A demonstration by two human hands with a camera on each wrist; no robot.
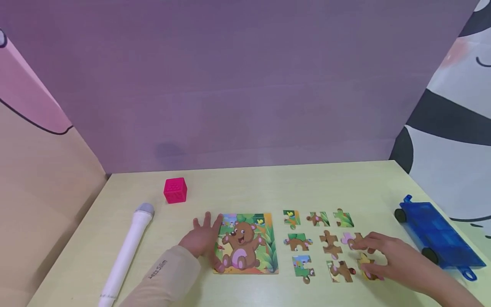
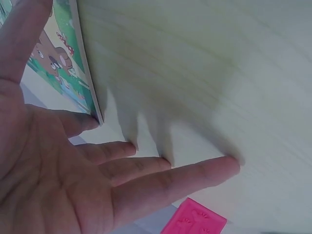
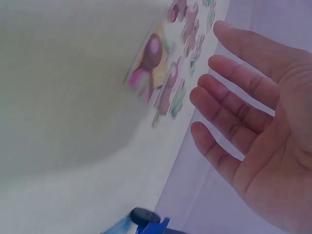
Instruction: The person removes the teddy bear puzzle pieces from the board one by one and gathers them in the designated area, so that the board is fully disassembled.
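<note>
The bear puzzle board [image 1: 245, 243] lies flat on the table with a brown bear picture on it. My left hand [image 1: 203, 239] rests along its left edge with fingers spread, thumb and little finger touching the board's side. To the right of the board, several loose puzzle pieces [image 1: 297, 241] lie spaced out in rows. Over the rightmost ones hangs my right hand [image 1: 395, 260], its fingers relaxed and slightly bent. A yellow and brown puzzle piece [image 3: 151, 66] lies below that hand in the right wrist view, apart from the fingers, and nothing is between them.
A pink cube [image 1: 175, 190] sits behind my left hand, and a white microphone-shaped stick [image 1: 128, 249] lies at the left. By the table's right edge stands a blue toy wagon [image 1: 441, 232] with black wheels. A purple wall [image 1: 245, 85] rises behind the table.
</note>
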